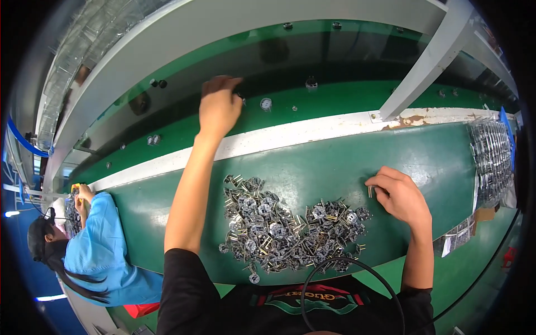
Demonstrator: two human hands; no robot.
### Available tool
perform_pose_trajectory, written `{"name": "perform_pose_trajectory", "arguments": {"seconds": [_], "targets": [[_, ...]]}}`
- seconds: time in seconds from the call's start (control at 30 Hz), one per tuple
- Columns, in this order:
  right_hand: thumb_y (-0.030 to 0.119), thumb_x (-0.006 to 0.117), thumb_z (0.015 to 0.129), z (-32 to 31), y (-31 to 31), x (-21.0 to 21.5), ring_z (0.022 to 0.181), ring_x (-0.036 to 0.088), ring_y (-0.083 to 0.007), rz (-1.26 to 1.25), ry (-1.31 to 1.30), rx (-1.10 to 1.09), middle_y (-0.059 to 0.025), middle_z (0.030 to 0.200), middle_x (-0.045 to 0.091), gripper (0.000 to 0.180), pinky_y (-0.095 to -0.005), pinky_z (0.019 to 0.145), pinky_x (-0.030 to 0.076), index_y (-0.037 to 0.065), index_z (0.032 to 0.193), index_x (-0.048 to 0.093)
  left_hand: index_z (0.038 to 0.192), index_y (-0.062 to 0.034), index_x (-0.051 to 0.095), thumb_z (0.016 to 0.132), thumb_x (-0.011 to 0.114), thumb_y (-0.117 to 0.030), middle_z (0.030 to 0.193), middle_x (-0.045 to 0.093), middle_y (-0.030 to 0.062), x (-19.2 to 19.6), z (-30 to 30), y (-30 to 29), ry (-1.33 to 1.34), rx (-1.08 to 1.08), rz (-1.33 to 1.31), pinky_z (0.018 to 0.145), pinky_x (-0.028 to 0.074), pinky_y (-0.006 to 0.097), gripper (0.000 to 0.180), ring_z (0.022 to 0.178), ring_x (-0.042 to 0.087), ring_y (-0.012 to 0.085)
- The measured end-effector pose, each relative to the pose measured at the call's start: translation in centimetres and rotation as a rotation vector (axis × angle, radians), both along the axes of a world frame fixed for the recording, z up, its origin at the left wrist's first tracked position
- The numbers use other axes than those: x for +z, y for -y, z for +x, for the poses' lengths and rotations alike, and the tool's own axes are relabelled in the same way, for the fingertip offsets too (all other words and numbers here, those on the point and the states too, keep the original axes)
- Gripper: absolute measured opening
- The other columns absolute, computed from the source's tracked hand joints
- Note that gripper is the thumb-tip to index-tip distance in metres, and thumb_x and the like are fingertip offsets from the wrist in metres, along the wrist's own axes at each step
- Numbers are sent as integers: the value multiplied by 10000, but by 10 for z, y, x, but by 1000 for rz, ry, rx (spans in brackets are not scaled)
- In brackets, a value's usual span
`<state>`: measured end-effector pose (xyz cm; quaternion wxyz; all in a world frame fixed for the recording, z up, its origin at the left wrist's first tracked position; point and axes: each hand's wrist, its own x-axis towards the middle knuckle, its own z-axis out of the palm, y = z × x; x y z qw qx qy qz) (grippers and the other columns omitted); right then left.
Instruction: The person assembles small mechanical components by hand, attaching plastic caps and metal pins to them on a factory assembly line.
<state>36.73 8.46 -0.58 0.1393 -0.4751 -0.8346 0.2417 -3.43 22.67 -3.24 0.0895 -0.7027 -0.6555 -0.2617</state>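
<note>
My left hand (219, 109) reaches over the white rail onto the green conveyor belt. Its fingers are smeared by motion, and a small dark part (241, 98) shows at its edge; whether it is held I cannot tell. Just right of that hand, a round white-faced part (266, 104) lies on the belt. My right hand (401, 195) is above the green worktable, thumb and fingers pinched on a small part with metal pins (369, 191). Between my forearms, close to my body, a heap of small grey-and-black parts with brass-coloured pins (273, 229) spreads over the table.
More parts (311, 84) sit scattered along the belt (346, 92). A grey slanted post (430, 61) stands on the rail at right. Stacked clear trays (491, 162) fill the table's right end. A black cable (306, 290) loops before me. At left a co-worker in blue (103, 245) works.
</note>
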Motion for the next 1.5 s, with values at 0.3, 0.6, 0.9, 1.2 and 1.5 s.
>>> {"name": "perform_pose_trajectory", "arguments": {"seconds": [0.3,0.6,0.9,1.2,1.5], "targets": [[-2,690,768,2,0,-4,646,614,-247,52,-114,-142,-81,800,592,101,-371,597,506,37,861,699,1194,-31,663,807,664,14,1212,663,142,18,36,-6,-77,-536,-383,944,514,385,389,1068,643,305],[-11,766,795,-104,-17,7,712,630,-152,-6,-928,-167,-67,858,645,125,-272,595,499,6,910,720,1069,-15,714,740,766,-27,868,706,50,44,87,118,880,-334,-501,613,500,194,333,651,586,32],[-35,748,793,-136,-5,18,730,619,-158,158,-810,-65,-67,853,627,132,-266,592,492,16,913,727,1133,54,635,794,779,19,958,710,116,49,85,171,1325,-371,-559,703,562,231,370,825,687,110],[-38,754,784,-146,-1,4,663,595,-169,348,-753,-47,-74,851,617,143,-276,559,469,16,913,724,1175,53,639,838,732,62,1026,714,136,40,81,173,1498,-392,-549,790,576,236,349,902,703,142],[-47,756,732,-148,-7,-15,659,592,-204,609,-709,-82,-66,846,616,243,-291,544,468,24,963,743,1162,58,660,859,712,68,1034,716,135,34,90,169,1531,-383,-422,804,563,226,307,905,693,126]]}}
